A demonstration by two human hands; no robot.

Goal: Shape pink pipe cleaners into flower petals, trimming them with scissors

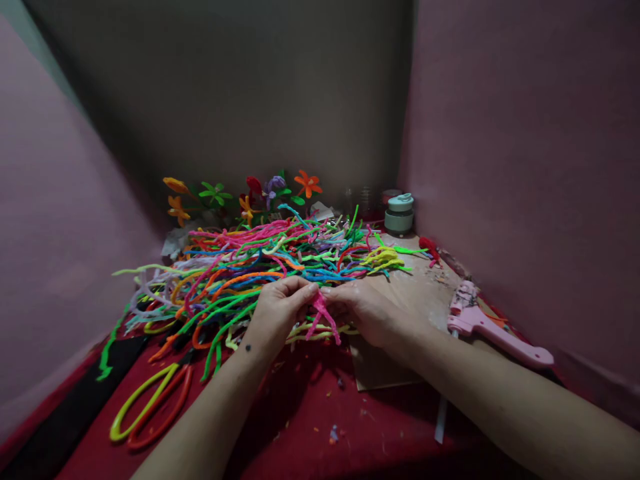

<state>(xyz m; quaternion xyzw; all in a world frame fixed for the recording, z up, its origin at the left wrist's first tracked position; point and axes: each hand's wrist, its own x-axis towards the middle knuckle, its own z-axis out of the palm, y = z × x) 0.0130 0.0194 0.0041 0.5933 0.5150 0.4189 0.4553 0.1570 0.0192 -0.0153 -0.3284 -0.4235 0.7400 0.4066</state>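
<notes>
Between my two hands is a pink pipe cleaner (324,319), bent so that its ends hang down apart. My left hand (287,303) pinches it from the left with thumb and fingers. From the other side my right hand (363,308) grips it too, its fingertips close to the left ones and partly hidden. Just behind the hands spreads a big heap of loose pipe cleaners (240,257) in many colours. Scissors (150,407) with one yellow and one red handle loop lie left of my left forearm, their blades under the heap.
A pink glue gun (500,330) with a white glue stick lies at the right on a brown board (390,373). Pipe cleaner flowers (307,183) stand behind the heap. A lidded green jar (399,215) is at the back right. Walls close in both sides; scraps dot the red cloth (300,427).
</notes>
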